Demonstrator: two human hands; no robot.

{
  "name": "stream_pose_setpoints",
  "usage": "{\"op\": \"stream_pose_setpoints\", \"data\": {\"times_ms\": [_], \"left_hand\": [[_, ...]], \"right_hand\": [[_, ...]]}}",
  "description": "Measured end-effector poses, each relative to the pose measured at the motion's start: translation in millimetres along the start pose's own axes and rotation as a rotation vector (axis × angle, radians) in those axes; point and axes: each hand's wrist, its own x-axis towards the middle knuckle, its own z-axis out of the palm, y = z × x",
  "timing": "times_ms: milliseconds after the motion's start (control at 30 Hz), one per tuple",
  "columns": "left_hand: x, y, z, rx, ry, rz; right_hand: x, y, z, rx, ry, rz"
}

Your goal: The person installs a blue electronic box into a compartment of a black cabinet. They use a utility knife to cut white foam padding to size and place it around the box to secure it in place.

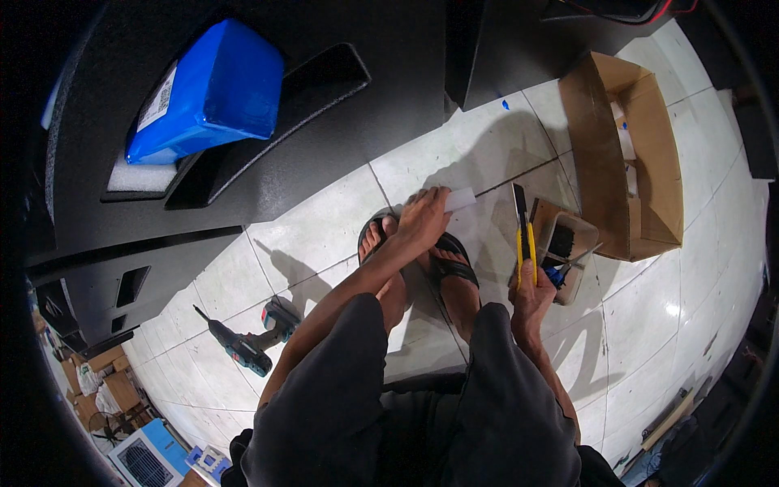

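My left hand (423,217) reaches across above my feet, its fingers closed round a small white block (461,200) that looks like foam. To the right, my right hand (531,296) grips a yellow and black utility knife (526,239), its dark blade out and pointing away from me. Just beyond that hand, a small open container (580,280) stands on the floor with black bits, something blue and a metal tool in it. At the upper left, a blue wrapped block (219,89) with a white label rests tilted over a slot in a black cabinet panel (324,146).
A tall open cardboard box (621,162) stands at the right with white pieces inside. On the tiled floor (300,203), a cordless drill (247,341) lies left of my legs. Boxes and a blue-and-white panelled unit (146,458) crowd the lower left.
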Motion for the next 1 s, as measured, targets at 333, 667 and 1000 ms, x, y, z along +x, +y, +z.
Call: {"op": "stream_pose_setpoints", "data": {"times_ms": [333, 667, 1000], "left_hand": [[21.9, 22.4, 1.2, 0.214, -0.017, 0.127], [22.0, 15.3, 11.2, 0.234, 0.043, 0.131], [20.2, 13.8, 11.7, 0.214, 0.055, 0.141]], "right_hand": [[21.3, 42.1, 3.7, -0.349, -0.290, -0.314], [14.7, 35.3, 40.6, -0.756, -0.077, -0.312], [23.0, 52.5, 31.1, -0.762, 0.071, -0.609]]}}
